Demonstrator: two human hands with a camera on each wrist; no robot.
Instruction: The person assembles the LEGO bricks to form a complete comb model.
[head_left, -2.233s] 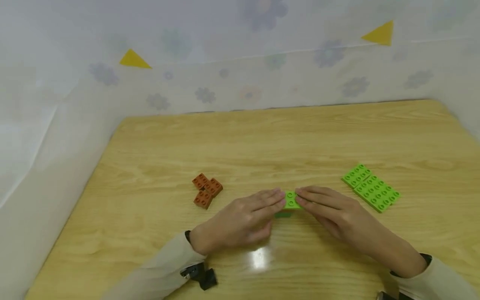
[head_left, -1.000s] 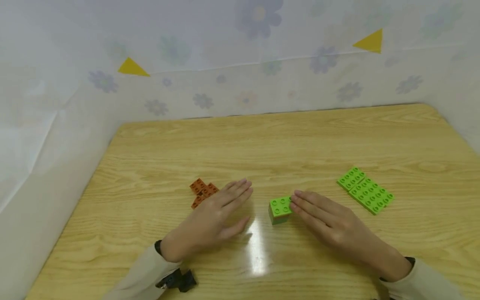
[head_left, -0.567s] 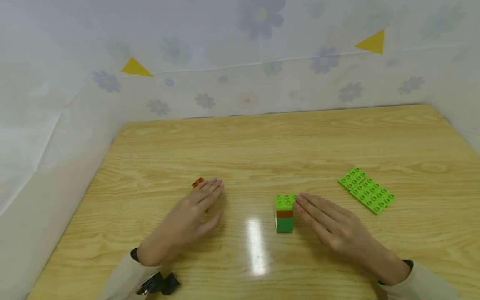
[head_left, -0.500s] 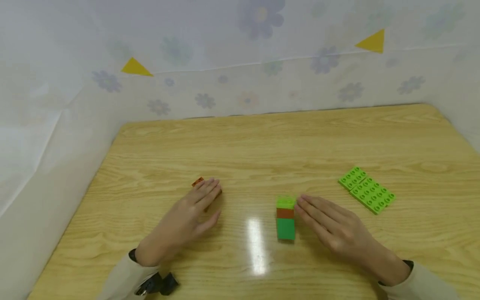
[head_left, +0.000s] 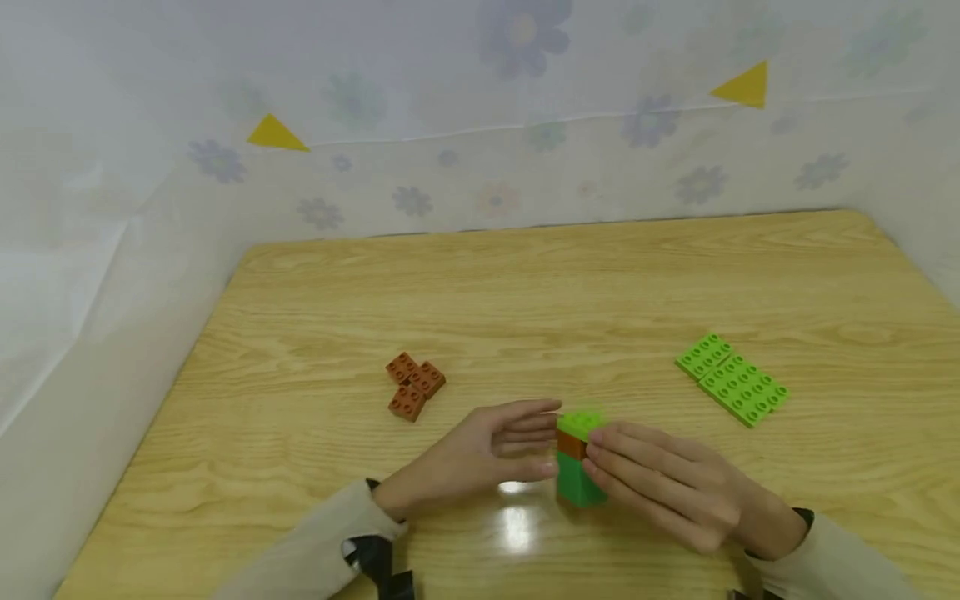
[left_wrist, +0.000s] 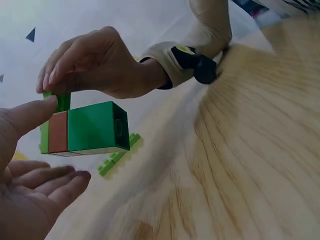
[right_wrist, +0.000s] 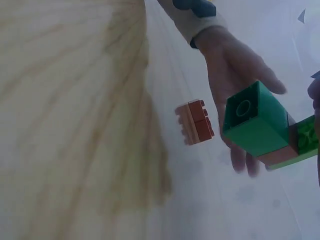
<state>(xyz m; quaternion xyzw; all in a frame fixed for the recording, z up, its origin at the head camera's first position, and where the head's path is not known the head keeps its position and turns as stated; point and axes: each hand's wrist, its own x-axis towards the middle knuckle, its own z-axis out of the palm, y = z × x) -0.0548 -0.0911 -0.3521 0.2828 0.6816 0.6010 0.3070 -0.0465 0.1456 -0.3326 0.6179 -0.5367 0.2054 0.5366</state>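
Observation:
My right hand point(head_left: 667, 479) grips a small stack of toy building bricks from its right side. A dark green brick point(head_left: 576, 481) forms the bottom, a brown brick point(head_left: 570, 444) the middle and a light green brick point(head_left: 577, 425) the top. In the right wrist view the hollow underside of the dark green brick point(right_wrist: 244, 107) shows, so the stack is raised off the table. The top brick sticks out past the others under my right fingers. My left hand point(head_left: 495, 446) is spread at the stack's left side, thumb and fingers apart, fingertips close to the bricks.
Several brown bricks point(head_left: 426, 379) lie in a cluster on the wooden table point(head_left: 480, 300), left of my hands. Light green studded bricks point(head_left: 742, 387) lie side by side at the right. A white flowered sheet point(head_left: 450, 108) rises behind the table.
My left hand left the stack, moved over the brown bricks, then came back beside the stack. My right hand kept hold and tipped the stack, so its side now faces me.

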